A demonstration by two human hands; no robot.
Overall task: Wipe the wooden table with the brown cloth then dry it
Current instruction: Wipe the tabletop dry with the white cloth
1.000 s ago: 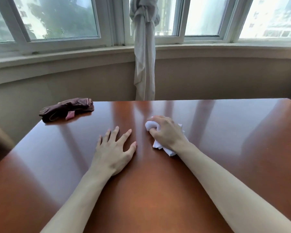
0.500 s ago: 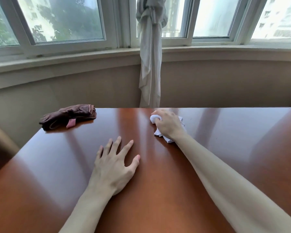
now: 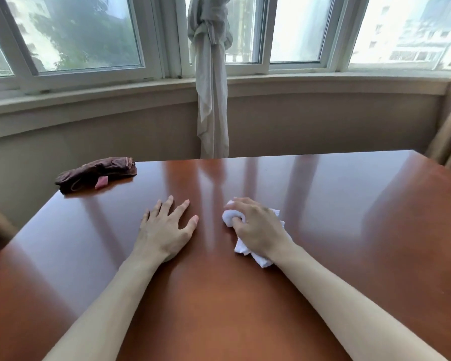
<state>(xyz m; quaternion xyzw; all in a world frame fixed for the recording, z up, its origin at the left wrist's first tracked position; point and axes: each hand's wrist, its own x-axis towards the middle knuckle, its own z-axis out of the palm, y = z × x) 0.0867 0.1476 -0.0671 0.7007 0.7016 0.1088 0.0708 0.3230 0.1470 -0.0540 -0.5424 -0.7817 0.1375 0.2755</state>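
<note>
Right hand point(image 3: 258, 227) grips a wad point(image 3: 241, 247); left hand point(image 3: 164, 230) lies spread (bracing); the small wad may leave the table point(image 3: 349, 217) streaky.

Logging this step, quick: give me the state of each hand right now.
Left hand: open, fingers spread flat on the wooden table, holding nothing.
Right hand: fingers curled round a crumpled white cloth, pressing it to the table.

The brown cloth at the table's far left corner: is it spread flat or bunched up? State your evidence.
Bunched up. The brown cloth lies in a crumpled, folded heap on the wooden table, with neither hand touching it.
</note>
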